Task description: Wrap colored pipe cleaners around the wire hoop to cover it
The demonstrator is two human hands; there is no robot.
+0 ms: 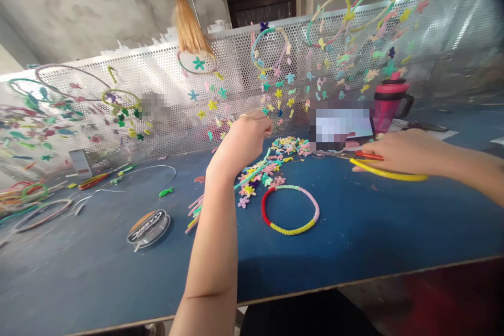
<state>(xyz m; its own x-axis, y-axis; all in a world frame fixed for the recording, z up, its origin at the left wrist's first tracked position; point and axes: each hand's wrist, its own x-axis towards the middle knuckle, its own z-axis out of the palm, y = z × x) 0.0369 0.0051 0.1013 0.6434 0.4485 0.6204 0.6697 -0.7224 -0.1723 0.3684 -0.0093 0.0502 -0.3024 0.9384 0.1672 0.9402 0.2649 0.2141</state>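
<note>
Two hands apart over the table, scissors between them at our right.

From the left, we see the fishing-line spool (pixel 148 228) lying near our left forearm; our left hand (pixel 250 134) is raised by the perforated metal panel (pixel 157 73), fingers curled together, though we cannot tell whether they pinch anything. Just below it spreads the pile of chenille flowers (pixel 271 173), and nearer us, between our hands, lies the wrapped hoop (pixel 293 231), flat and untouched. Farther right, what look like scissors (pixel 370 156), red and yellow at the handles, lie in our right hand (pixel 405 149), which is closed around them; their long axis runs crosswise, tips pointing left toward the pile, with our left hand beyond.
</note>
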